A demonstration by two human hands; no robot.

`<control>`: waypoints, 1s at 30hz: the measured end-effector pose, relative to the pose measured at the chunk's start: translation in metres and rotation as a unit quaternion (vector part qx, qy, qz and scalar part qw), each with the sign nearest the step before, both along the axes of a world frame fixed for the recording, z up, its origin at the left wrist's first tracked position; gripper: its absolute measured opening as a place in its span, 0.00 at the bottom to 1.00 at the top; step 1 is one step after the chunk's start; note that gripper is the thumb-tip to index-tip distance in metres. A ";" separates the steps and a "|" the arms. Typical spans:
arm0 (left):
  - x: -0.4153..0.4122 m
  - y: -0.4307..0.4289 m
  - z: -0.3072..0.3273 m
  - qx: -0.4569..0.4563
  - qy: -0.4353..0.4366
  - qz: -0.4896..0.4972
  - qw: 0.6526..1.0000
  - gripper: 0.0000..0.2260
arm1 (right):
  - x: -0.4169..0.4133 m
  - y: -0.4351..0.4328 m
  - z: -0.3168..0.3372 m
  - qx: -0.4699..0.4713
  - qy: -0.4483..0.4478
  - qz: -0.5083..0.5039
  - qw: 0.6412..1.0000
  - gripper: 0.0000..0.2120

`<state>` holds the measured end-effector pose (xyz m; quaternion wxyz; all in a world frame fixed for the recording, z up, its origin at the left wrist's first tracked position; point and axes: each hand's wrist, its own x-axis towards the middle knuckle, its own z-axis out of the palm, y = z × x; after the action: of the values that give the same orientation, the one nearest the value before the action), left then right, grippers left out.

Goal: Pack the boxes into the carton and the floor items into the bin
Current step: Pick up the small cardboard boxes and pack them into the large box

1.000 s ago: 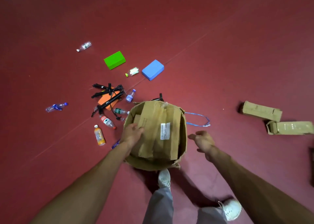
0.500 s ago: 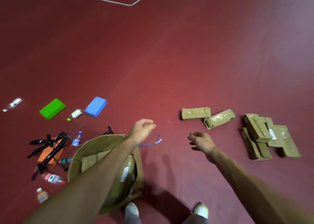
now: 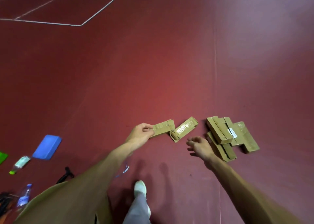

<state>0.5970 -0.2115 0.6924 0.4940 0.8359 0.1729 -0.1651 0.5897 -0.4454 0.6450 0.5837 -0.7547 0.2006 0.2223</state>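
Cardboard is what my left hand [image 3: 141, 135] has closed on: finger and thumb pinch the near-left end of a flat taped box [image 3: 163, 128] lying on the red floor [image 3: 153, 70]. My right hand [image 3: 198, 144] hangs open and empty, fingers spread, just right of that box and touching nothing.

Judgement: the step in hand is packing boxes; this one is gripped but not yet lifted. The next move calls for raising it level and carrying it back to the carton, which is not clearly in view.

Box's long axis runs left to right, free end pointing right and slightly away from me. A second box [image 3: 184, 129] lies just right of it, angled up-right. Further right sits the stacked pile [image 3: 227, 133].
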 end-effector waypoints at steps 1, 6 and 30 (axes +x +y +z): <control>0.018 0.001 -0.007 0.002 0.002 -0.004 1.000 0.09 | 0.014 0.001 -0.005 -0.001 0.007 -0.001 1.000 0.03; 0.120 0.018 -0.080 0.069 0.024 -0.103 0.992 0.13 | 0.106 0.013 -0.057 -0.010 0.043 -0.038 0.998 0.01; 0.377 -0.021 -0.711 0.381 -0.024 -0.456 0.804 0.40 | 0.341 -0.054 -0.675 -0.096 0.078 -0.092 0.988 0.07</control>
<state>0.9740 -0.2326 -0.0186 0.0071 0.9431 -0.1914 -0.2717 0.9308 -0.4991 -0.0297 0.5092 -0.7660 0.3341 0.2058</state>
